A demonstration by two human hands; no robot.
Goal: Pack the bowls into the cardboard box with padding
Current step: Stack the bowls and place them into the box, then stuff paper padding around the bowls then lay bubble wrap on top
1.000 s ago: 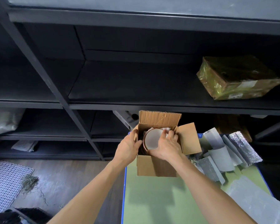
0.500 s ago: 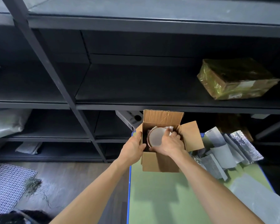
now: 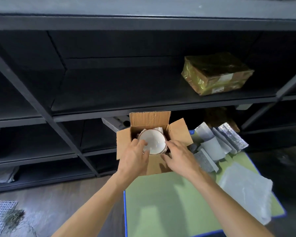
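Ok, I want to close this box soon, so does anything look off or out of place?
The bowl sits high in the cardboard box, its rim near the opening, with paper showing only behind it. On the floor at the left, a clump of dry debris lies beside a white mesh mat.

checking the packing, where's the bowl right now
Head view, centre: bowl in the open box at the table's far end, between left hand and right hand.

Dim, soft, wide-angle edge warping
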